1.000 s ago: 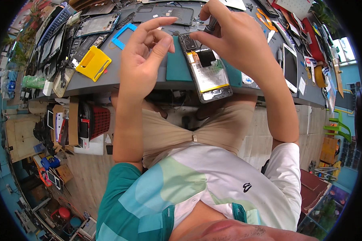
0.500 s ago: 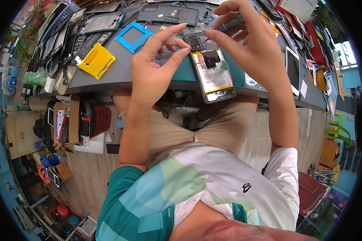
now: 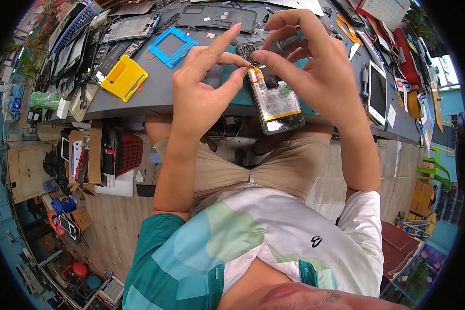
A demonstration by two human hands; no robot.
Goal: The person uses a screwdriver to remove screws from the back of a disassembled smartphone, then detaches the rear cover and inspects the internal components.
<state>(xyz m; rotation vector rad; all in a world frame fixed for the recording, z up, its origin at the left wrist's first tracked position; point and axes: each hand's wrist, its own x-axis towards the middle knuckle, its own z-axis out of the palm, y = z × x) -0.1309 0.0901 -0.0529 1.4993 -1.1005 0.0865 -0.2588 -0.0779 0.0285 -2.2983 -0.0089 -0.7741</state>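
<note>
An opened phone (image 3: 284,112) lies at the table's near edge, battery (image 3: 274,101) uppermost and camera module (image 3: 246,50) at its far end. My left hand (image 3: 201,95) comes in from the left, thumb and index finger pinched together at the phone's upper left edge beside the orange flex cable. Whatever lies between those fingertips is too small to make out. My right hand (image 3: 318,72) is closed around a grey screwdriver (image 3: 290,41) above the phone's upper part. The hand's thumb and fingers hide the screwdriver's tip and part of the phone's right side.
A teal mat (image 3: 237,98) lies under the phone. On the left are a yellow plastic holder (image 3: 125,78), a blue frame (image 3: 171,47) and piled phone parts. A dark phone frame (image 3: 222,18) lies beyond my hands. A white phone (image 3: 376,93) rests on the right.
My right hand has moved a little left and down with the screwdriver, closer to my left fingertips. My left hand has shifted slightly right and down, its pinch now over the phone's edge.
</note>
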